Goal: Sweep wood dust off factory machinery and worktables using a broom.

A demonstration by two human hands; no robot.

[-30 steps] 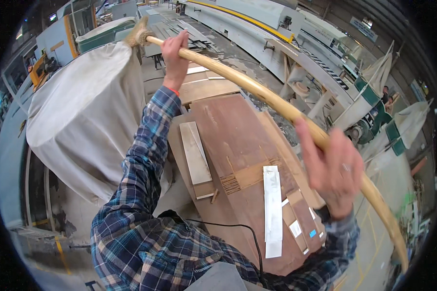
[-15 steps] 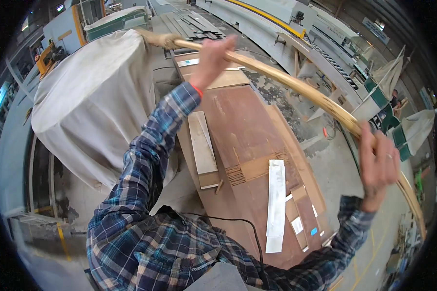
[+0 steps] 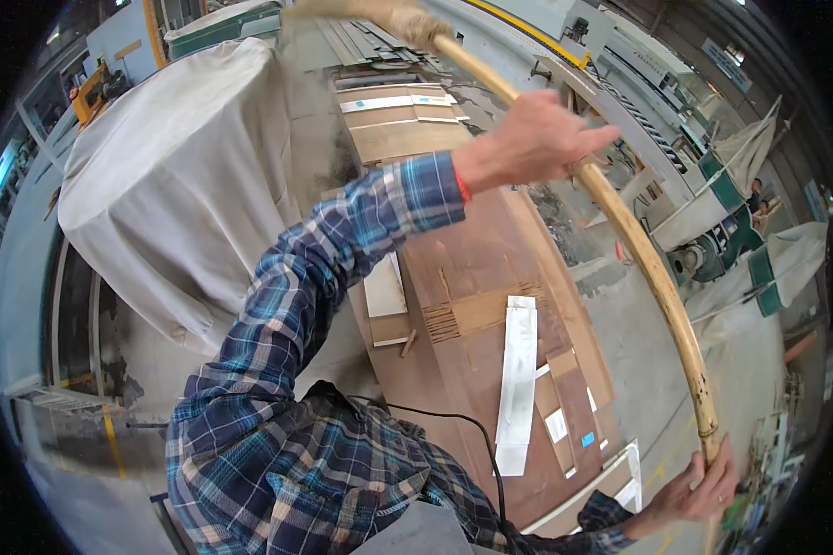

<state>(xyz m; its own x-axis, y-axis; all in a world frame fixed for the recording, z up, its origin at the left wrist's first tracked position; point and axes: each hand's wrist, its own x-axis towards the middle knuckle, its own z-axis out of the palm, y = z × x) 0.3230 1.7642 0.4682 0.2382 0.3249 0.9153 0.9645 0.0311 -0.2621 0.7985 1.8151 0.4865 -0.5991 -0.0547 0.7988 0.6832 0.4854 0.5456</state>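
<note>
We hold the long-handled broom (image 3: 631,231) slantwise across the right half of the view, its fibre head (image 3: 375,13) blurred and cut by the upper edge. Our left hand (image 3: 526,139) has its fingers curled round the wooden pole, one digit stretched outward; our right hand (image 3: 699,490) has its fingers wrapped round the pole near its lower end. Compared with half a second ago, we note that the left hand has moved rightward, the right hand has dropped well down, and the pole stands steeper; the fibre head has risen to the right, off the top of the cloth-covered bulk (image 3: 171,176).

Below the pole we see stacked panels (image 3: 491,240), bearing a white strip (image 3: 516,384) and a small wooden stick (image 3: 408,343). Our plaid left sleeve (image 3: 370,222) now crosses in front of the panels and hides part of a pale board (image 3: 385,289). A black cable (image 3: 453,416) runs before the near panels. Beyond lie loose planks (image 3: 370,42) and a long machine with a yellow stripe (image 3: 546,37); to the right stand green-banded dust bags (image 3: 801,254), a person (image 3: 757,199) near them.
</note>
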